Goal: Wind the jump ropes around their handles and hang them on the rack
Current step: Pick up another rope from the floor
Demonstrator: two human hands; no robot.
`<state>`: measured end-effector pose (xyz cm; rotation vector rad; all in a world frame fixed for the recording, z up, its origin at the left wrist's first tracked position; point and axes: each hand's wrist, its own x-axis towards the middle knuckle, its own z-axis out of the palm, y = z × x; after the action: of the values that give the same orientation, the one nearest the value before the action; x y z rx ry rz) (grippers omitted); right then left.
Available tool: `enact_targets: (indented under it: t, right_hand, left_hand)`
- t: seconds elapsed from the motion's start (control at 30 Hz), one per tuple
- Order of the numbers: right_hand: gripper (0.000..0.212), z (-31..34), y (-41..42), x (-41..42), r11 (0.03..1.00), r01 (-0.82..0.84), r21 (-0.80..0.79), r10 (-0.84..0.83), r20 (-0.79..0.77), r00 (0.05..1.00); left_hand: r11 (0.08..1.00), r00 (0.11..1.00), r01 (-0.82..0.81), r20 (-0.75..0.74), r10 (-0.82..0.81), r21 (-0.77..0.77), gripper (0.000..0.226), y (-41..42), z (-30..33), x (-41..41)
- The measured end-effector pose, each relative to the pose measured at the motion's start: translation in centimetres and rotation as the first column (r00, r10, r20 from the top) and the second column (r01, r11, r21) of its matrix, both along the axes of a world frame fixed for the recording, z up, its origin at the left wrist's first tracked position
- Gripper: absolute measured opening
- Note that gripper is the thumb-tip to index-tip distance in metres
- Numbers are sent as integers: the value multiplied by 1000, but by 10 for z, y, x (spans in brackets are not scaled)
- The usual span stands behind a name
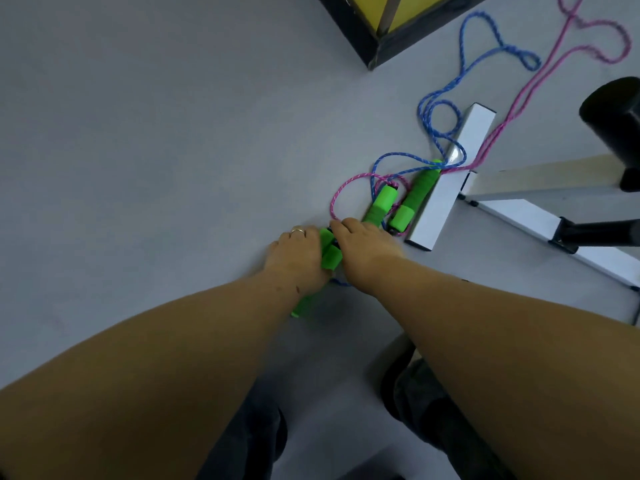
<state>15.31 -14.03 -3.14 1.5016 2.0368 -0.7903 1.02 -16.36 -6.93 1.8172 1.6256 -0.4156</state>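
Reaching down to the grey floor [138, 150], I have both hands on one pair of green foam handles [329, 252]: the left hand [296, 254] curls its fingers round them, while the right hand [360, 242] covers the far ends, and I cannot tell how its fingers lie. Bunching them together probably prepares for winding. The braided blue rope [427, 109] and pink rope [512, 109] trail loose, unwound, past two more handles [398, 202] beside the rack's white square-tube foot [446, 188].
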Motion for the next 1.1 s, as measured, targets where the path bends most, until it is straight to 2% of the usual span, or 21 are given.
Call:
enact_targets:
  t: [0.2, 0.33, 0.53, 0.6, 0.67, 0.77, 0.83, 0.93, 1.03, 1.1]
  right_hand:
    - [74, -2, -7, 7, 999, -5, -36, 5, 20, 1000]
    - [81, -1, -12, 11, 998, -3, -56, 5, 26, 1000]
    - [86, 0, -15, 15, 999, -5, -52, 6, 21, 1000]
    - [85, -1, -15, 16, 997, -11, -78, 14, 34, 999]
    - [80, -2, -15, 17, 994, -16, -104, 24, 73, 997]
    - [72, -3, -16, 18, 990, -44, -132, 61, 133, 989]
    - [69, -4, -14, 20, 988, -42, -146, 66, 162, 985]
    - [68, -4, -8, 22, 988, 5, -156, 24, 183, 983]
    - [84, -4, -5, 18, 992, 75, -106, -58, 154, 986]
    - [83, -9, -1, 10, 980, 192, -45, -190, 40, 981]
  left_hand:
    - [999, 999, 8, 37, -6, -41, 76, -19, -24, -9]
    - [994, 992, -68, 96, 76, -82, 74, -21, -26, -5]
    - [983, 982, -149, 104, 160, -111, 70, -19, -25, -4]
    - [984, 982, -148, 100, 158, -100, 77, -22, -29, -2]
    - [989, 989, -123, 72, 128, -77, 94, -26, -35, 2]
    - [987, 993, -113, 14, 115, -112, 111, -31, -39, 8]
    - [982, 991, -125, 19, 129, -145, 102, -33, -37, 6]
    - [981, 984, -158, 62, 166, -111, 74, -31, -31, -6]
    - [995, 992, -100, 75, 98, 17, 58, -19, -10, -13]
    - [993, 994, -46, 99, 35, 106, 53, -8, 5, -16]
